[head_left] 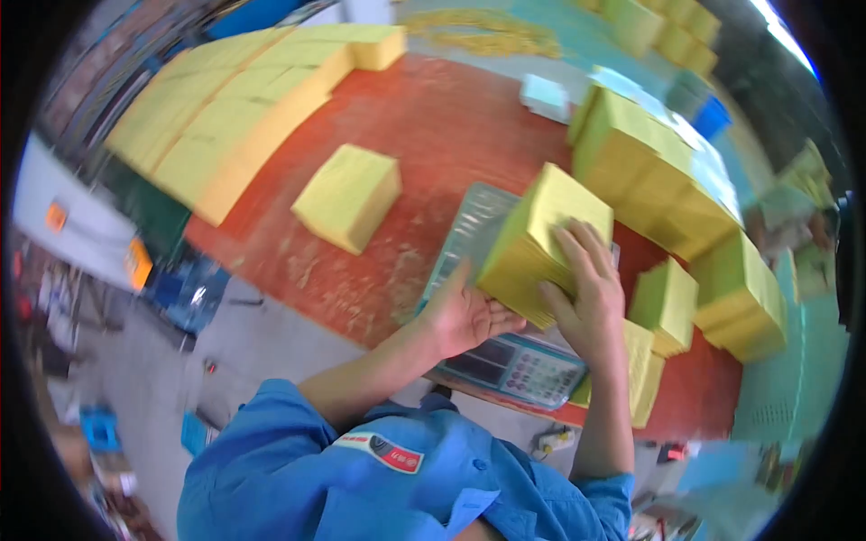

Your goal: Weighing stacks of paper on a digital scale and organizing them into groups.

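A thick stack of yellow paper sheets [532,243] stands tilted over the weighing plate of a digital scale [492,361]. Its near face shows many sheet edges. My right hand [586,288] grips the right side of this stack, fingers over the upper face and thumb on the near face. Beside the lower left corner, my left hand [465,316] is open, its fingers stretched along the bottom edge and its thumb up. Whether the left fingers bear any weight is hard to see. The scale's keypad and dark display face me.
On the red table [433,117] a lone yellow block [350,194] stands left of the scale. Rows of yellow stacks [244,99] line the far left. More stacks [645,162] stand at the right, with smaller ones [666,302] close to my right forearm. A pale bundle [545,97] lies at the back.
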Motion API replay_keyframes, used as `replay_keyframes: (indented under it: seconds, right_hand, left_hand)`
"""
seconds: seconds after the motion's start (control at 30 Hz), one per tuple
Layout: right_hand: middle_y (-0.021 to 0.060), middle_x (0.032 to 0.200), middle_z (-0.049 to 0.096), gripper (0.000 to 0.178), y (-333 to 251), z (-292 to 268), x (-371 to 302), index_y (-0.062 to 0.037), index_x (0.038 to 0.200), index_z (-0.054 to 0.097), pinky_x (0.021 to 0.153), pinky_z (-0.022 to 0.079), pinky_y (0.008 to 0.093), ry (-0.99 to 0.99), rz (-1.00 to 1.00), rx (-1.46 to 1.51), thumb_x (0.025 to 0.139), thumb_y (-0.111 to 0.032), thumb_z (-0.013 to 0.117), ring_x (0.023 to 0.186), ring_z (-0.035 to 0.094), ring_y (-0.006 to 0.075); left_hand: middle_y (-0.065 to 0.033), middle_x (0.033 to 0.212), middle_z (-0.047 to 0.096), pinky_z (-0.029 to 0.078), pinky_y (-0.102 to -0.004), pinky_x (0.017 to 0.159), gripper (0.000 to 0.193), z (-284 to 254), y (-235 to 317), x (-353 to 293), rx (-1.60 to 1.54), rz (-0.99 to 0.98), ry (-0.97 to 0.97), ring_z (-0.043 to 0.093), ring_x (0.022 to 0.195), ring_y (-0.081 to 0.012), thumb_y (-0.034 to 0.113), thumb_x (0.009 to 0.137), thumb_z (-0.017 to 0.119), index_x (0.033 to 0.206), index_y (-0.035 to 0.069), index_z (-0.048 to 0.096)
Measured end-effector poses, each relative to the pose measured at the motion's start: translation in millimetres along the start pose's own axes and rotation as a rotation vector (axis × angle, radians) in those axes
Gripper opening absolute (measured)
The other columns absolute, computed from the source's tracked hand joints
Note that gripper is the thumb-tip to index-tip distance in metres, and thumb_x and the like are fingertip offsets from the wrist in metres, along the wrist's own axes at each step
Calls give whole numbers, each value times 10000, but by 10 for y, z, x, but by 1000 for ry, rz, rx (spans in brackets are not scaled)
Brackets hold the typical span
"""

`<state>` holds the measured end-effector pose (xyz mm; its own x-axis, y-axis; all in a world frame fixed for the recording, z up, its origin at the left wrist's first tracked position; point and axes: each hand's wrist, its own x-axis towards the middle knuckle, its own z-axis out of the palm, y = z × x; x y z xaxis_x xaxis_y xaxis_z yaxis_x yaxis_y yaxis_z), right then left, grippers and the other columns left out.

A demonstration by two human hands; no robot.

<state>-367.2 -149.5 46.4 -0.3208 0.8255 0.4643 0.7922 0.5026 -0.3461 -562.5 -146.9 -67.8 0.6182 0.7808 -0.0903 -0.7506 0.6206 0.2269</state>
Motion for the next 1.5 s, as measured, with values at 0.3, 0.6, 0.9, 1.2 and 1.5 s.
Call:
replay_keyframes:
  seconds: [0.3,0.6,0.9,1.2,1.5]
  right_hand:
    - [157,1357,540,566,-524,34,13,-61,1300,575,1139,232,560,16,-10,-183,760,-130,731,1379,389,389]
    - [216,1348,537,535,-1360,1304,733,-20,1316,546,1065,389,467,-91,-242,334,806,-100,686,1283,483,403]
    - [198,1148,684,436,-1655,2381,278,9,1301,554,916,504,357,-462,358,795,913,-185,595,1052,667,251]
    - [234,1138,652,415,-2414,2429,-519,14,1282,559,869,525,391,-77,484,594,905,-151,610,1001,664,327]
    - [198,1222,627,498,-2433,2058,-806,14,1376,471,936,498,366,-188,529,826,948,-195,618,1097,634,267]
  left_hand:
    - [-234,1388,471,390,-528,1044,818,-153,1709,-576,2565,642,1133,464,1269,-406,536,787,711,1408,74,446]
    - [-211,1570,241,243,-575,1141,937,-457,2013,-1443,2661,194,302,264,1436,-396,413,688,793,1495,188,372]
    - [-88,1364,521,358,-446,1050,654,-1202,1824,-2996,1343,739,826,468,1259,-258,390,850,701,1396,104,483]
    - [-104,1452,479,367,-416,1096,589,-1381,1210,-2956,280,327,477,461,1326,-246,492,1027,410,1475,111,367]
    - [-146,1407,494,475,-394,1024,573,-574,1276,-3091,545,238,507,545,1245,-261,206,951,536,1467,61,335]
